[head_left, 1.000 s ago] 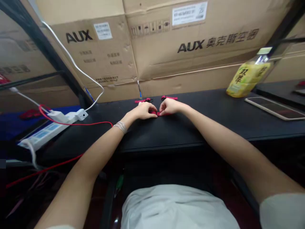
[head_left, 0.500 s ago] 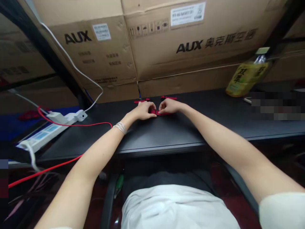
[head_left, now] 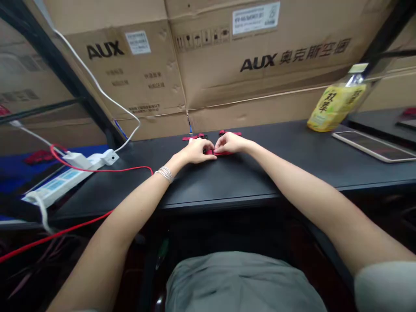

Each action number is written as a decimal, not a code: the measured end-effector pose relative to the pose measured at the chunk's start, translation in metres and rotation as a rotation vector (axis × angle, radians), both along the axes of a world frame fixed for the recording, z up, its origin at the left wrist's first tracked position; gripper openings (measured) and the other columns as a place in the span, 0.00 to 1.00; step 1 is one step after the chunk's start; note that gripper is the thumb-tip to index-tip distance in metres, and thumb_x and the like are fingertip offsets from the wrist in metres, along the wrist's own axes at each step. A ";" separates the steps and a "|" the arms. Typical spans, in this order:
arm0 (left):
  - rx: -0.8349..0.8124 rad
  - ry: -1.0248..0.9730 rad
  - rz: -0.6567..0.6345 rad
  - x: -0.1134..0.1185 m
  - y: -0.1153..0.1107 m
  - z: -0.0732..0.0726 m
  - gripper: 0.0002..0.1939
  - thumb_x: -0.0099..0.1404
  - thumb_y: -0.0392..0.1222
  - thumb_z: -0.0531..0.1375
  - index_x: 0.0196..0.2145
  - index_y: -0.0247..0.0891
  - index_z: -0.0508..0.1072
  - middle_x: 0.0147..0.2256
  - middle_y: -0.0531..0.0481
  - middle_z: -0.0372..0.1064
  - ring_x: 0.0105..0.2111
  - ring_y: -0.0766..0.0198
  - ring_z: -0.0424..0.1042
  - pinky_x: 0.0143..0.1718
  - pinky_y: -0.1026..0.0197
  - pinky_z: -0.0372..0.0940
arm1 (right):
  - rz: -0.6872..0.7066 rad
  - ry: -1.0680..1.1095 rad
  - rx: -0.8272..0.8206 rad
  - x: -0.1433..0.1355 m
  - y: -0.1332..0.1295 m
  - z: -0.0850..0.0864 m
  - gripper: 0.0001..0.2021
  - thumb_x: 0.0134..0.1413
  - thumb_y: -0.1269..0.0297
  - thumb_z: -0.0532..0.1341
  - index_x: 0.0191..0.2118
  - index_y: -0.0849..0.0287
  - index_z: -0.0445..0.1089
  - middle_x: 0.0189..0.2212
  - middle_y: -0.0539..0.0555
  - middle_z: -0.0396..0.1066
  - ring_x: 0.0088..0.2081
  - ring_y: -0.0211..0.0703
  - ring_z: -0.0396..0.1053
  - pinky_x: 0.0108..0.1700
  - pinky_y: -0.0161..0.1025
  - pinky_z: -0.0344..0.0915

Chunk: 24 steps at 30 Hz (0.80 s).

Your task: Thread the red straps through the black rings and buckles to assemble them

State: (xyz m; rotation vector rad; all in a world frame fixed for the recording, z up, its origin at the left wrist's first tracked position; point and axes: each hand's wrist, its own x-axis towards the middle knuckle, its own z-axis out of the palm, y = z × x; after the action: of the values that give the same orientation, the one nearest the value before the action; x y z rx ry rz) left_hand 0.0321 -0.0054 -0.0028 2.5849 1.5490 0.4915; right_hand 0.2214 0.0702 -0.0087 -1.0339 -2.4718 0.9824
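A small red strap-like piece with a dark part [head_left: 225, 153] lies near the middle of the black tabletop [head_left: 221, 182]. My left hand [head_left: 195, 150] is closed on its left end, thumb in front and fingers curled behind. Fingertips of my right hand [head_left: 230, 142] pinch the piece close to its dark part, just beside my left fingertips. Both hands partly hide it, so its exact kind does not show. Just behind my hands lie two similar red and black pieces, a left one [head_left: 191, 138] and a right one [head_left: 238, 133].
Large cardboard boxes [head_left: 208, 99] stand along the back. To the right are a yellow drink bottle [head_left: 336, 104] and a phone [head_left: 377, 145]. A white power strip [head_left: 61, 184] with plugs sits left, and a red cable [head_left: 107, 170] runs by my left forearm.
My right fingertips have shifted slightly left and up along the red piece, closer to my left fingers. My left thumb reaches a little further right.
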 end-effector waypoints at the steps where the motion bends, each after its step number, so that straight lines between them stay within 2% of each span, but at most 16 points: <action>1: 0.005 0.004 0.000 0.001 0.000 0.000 0.19 0.58 0.53 0.64 0.41 0.38 0.77 0.39 0.45 0.76 0.42 0.52 0.71 0.47 0.51 0.62 | -0.003 0.012 -0.004 0.000 0.000 0.000 0.11 0.47 0.62 0.67 0.35 0.65 0.77 0.28 0.52 0.75 0.27 0.32 0.65 0.30 0.28 0.60; 12: -0.008 0.084 0.038 0.004 0.000 0.006 0.17 0.59 0.51 0.63 0.39 0.37 0.80 0.36 0.45 0.77 0.39 0.52 0.73 0.49 0.50 0.59 | -0.038 0.025 -0.059 0.008 0.001 0.011 0.10 0.41 0.66 0.69 0.32 0.66 0.78 0.29 0.54 0.76 0.29 0.35 0.69 0.37 0.31 0.66; 20: -0.010 0.074 0.024 -0.003 0.002 0.003 0.18 0.60 0.52 0.63 0.42 0.37 0.79 0.39 0.44 0.77 0.41 0.53 0.72 0.49 0.51 0.58 | -0.043 0.020 -0.017 0.008 0.005 0.003 0.15 0.43 0.61 0.69 0.36 0.67 0.79 0.28 0.54 0.76 0.27 0.33 0.65 0.31 0.31 0.63; 24: 0.004 0.081 0.009 -0.003 0.002 0.000 0.19 0.60 0.52 0.62 0.43 0.37 0.79 0.40 0.44 0.77 0.42 0.53 0.71 0.50 0.51 0.58 | -0.024 0.025 0.005 0.006 0.006 -0.002 0.15 0.42 0.61 0.71 0.36 0.66 0.80 0.27 0.53 0.76 0.27 0.32 0.65 0.31 0.29 0.62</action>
State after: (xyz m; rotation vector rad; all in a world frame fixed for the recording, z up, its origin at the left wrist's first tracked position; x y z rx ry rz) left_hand 0.0296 -0.0032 -0.0027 2.6328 1.5868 0.3953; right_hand 0.2274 0.0764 -0.0103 -1.0410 -2.4350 0.9753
